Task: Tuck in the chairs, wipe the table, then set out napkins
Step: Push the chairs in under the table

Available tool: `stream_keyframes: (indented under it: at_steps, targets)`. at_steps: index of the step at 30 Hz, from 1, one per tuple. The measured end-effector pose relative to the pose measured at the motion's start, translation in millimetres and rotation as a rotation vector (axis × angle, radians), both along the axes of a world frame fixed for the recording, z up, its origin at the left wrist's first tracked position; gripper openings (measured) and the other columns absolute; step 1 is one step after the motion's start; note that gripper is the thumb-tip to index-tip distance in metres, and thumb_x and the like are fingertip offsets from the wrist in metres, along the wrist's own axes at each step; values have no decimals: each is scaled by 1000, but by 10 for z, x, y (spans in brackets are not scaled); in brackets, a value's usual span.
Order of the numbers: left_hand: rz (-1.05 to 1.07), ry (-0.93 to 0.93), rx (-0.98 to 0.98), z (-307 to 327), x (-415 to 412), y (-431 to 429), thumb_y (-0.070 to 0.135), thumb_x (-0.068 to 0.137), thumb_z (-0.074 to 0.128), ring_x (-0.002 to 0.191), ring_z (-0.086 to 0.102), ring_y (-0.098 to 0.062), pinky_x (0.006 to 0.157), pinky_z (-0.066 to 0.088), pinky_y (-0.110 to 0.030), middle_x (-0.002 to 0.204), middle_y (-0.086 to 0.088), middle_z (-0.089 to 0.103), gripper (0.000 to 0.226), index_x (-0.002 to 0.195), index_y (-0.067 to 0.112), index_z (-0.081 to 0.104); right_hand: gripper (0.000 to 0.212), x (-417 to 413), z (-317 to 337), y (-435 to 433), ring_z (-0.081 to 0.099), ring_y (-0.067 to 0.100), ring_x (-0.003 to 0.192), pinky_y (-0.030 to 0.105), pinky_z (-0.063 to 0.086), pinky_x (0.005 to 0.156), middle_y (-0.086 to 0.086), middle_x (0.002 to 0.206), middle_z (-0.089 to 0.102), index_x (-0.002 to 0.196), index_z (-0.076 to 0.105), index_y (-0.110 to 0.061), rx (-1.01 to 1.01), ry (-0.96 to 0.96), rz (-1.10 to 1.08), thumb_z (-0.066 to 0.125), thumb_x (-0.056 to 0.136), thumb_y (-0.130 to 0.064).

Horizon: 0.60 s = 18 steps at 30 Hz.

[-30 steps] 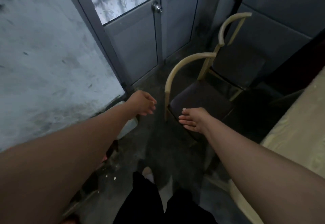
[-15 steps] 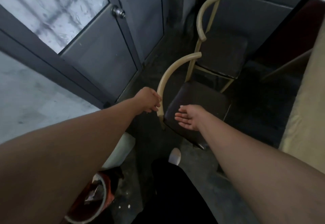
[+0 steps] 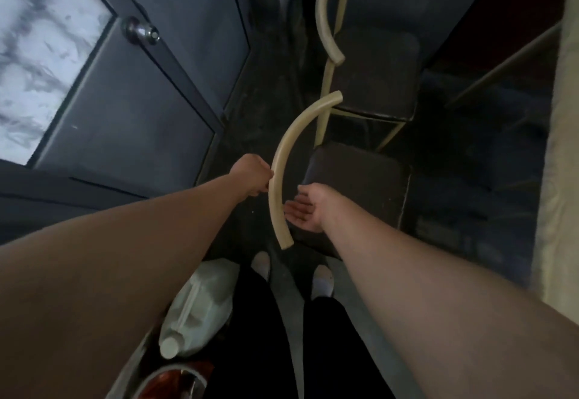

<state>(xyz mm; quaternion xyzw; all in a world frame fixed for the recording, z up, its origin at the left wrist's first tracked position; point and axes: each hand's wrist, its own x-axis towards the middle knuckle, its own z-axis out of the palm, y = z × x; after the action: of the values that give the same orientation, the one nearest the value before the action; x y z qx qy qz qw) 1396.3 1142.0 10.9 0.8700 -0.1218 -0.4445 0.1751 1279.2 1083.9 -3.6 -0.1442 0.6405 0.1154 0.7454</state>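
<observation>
Two chairs with curved cream backrests and dark seats stand in a row beside the pale table at the right edge. The near chair is right in front of me, the far chair behind it. My left hand is curled against the outer side of the near chair's backrest, fingers closed on the rail. On the inner side of that rail my right hand is open, palm up, over the seat's front corner and holding nothing.
A grey door with a round metal knob closes off the left side. A white plastic jug and a red-rimmed bucket sit on the dark floor by my left foot. The passage between door and table is narrow.
I have stepped closer and now look down more steeply. My left hand reached the near chair's backrest and closed on it; my right hand came up beside the rail.
</observation>
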Motion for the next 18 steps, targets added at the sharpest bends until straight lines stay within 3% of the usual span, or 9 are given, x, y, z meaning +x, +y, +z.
stream_keyframes:
  at_steps: [2,4,7,10,13,14,18]
  targets:
    - [-53,-12,7,-76,110,-89,17,95,54,100,66,-28,82,55,-37,103,-13,66,10,85,14,57,32,124,-11,24,66,27,105,42,53,83,17,96,65,113,55,-1,77,16,-105,54,97,-28]
    - [-105,-11,2,-136,249,-184,19,95,54,101,66,-30,85,54,-39,107,-15,66,11,84,16,55,42,276,-49,68,65,29,107,44,53,88,19,107,65,116,54,2,166,-5,-205,52,97,-35]
    - [-179,11,-3,-224,428,-265,23,95,55,102,65,-28,89,55,-41,110,-14,66,17,107,12,57,55,505,-114,179,60,32,115,47,49,96,20,127,58,134,43,2,255,-54,-371,48,98,-39]
    - [-249,38,-9,-319,564,-315,26,94,56,101,64,-26,85,54,-38,109,-11,64,27,118,13,54,54,736,-174,271,58,34,116,48,49,97,22,131,54,137,39,-1,300,-19,-598,51,97,-34]
    - [-280,53,-10,-445,628,-353,25,94,56,87,60,-20,83,53,-36,100,-9,61,9,93,16,54,46,890,-209,332,58,35,116,47,49,98,24,130,54,134,44,1,327,41,-895,53,97,-24]
    - [-287,55,-13,-492,631,-373,25,94,56,82,58,-18,81,52,-35,94,-7,59,10,94,15,54,43,917,-212,335,57,35,118,47,48,99,24,130,53,133,45,2,323,56,-993,52,97,-21]
    - [-328,65,3,-647,589,-459,29,94,56,80,59,-18,60,48,-27,97,-8,62,32,119,9,55,43,974,-272,333,53,36,121,45,46,102,21,134,50,134,47,-1,345,120,-1277,55,95,-16]
